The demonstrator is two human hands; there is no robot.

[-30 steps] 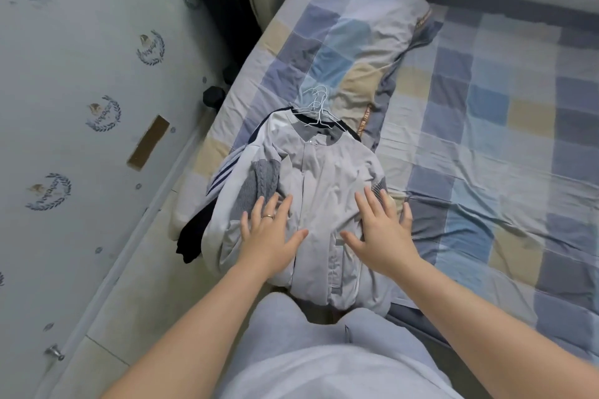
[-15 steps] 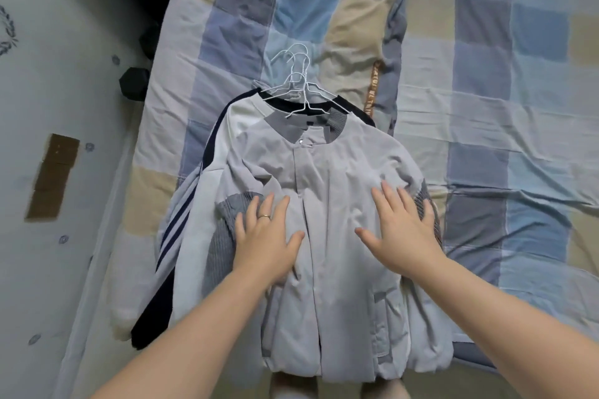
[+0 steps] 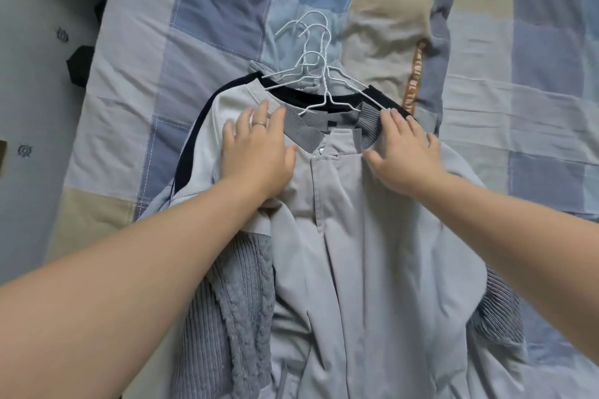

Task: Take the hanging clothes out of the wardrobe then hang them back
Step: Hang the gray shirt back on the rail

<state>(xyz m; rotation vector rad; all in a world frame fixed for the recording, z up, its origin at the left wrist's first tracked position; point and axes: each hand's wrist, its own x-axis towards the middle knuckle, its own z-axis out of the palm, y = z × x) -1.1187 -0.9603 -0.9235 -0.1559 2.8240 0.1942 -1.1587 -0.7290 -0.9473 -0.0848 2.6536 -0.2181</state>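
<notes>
Pressing stacked clothes (image 3: 227,317) flat on checked quilt (image 3: 210,26) | left hand (image 3: 256,152), right hand (image 3: 405,155): fingers spread, palms down on grey jacket (image 3: 356,253) shoulders, nothing pinched | step judged: removal done | next: gather white wire hanger hooks (image 3: 311,52), lift, rehang.

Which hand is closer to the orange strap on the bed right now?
Right. The right hand rests on the grey jacket by its collar, just below the lower end of the orange strap; the left hand rests on the collar's other side, farther left.
</notes>
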